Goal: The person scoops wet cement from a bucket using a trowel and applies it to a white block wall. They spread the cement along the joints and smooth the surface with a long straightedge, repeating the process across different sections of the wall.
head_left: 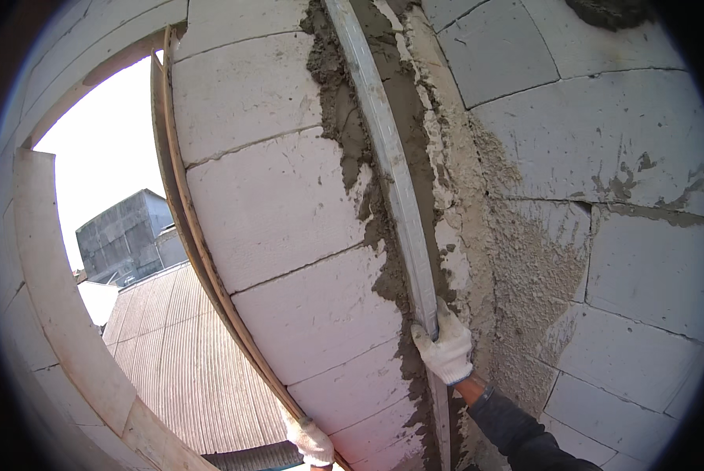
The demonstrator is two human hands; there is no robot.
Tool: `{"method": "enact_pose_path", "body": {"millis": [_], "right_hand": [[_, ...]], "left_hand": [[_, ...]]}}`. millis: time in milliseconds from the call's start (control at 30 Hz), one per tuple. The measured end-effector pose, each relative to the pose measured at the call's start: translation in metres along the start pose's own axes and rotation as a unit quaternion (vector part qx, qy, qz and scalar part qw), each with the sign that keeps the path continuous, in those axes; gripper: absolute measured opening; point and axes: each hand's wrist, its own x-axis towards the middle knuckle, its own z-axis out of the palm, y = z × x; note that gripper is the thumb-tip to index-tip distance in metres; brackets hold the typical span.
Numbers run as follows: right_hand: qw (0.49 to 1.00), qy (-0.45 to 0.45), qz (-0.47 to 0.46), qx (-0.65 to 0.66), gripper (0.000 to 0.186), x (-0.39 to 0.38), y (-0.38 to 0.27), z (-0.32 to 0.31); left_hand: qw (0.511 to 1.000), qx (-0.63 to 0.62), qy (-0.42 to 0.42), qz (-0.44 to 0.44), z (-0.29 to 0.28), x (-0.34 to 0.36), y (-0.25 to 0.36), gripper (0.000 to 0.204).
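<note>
- Head view, the only one: a long metal straightedge lies against a wall of white blocks, over a strip of wet grey mortar that shows on both its sides.
- Right hand, in a white knitted glove: closed on the straightedge low in the view, thumb on the near face and fingers around the right side.
- Left hand, also gloved: at the lower edge, against the thin wooden strip that borders the window opening. It is partly cut off, so I cannot tell whether it pinches the wood or only rests on it.
- What could go wrong: with just one hand seen on the bar, its far end could swing or lift off, leaving the mortar uneven. Pressing harder at the bottom than at the top might gouge the wet strip, and a slick glove could let the bar slide.
- Another risk — leaning weight on the slender wood might loosen it, should it be poorly fixed; beyond the opening lies a corrugated roof.
- Direction: the long axis of the straightedge runs along the mortar, from top centre down and slightly rightward to the lower edge. Both ends pass out of view — its curve is probably the lens.
</note>
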Motion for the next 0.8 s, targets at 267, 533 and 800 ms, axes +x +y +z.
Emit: {"method": "enact_pose_path", "body": {"millis": [267,533,800], "right_hand": [[0.992,0.109,-0.04,-0.054,0.067,0.195,-0.043,-0.034],[0.997,0.001,0.046,0.054,0.071,0.047,-0.035,-0.014],[0.995,0.073,0.0,-0.063,0.073,0.215,-0.056,-0.035]], "left_hand": [[1.0,-0.014,0.019,-0.006,0.028,0.011,0.003,0.069],[1.0,-0.008,0.023,-0.001,0.022,0.013,-0.011,0.072],[0.999,-0.015,0.039,0.023,0.029,0.019,-0.014,0.075]]}}
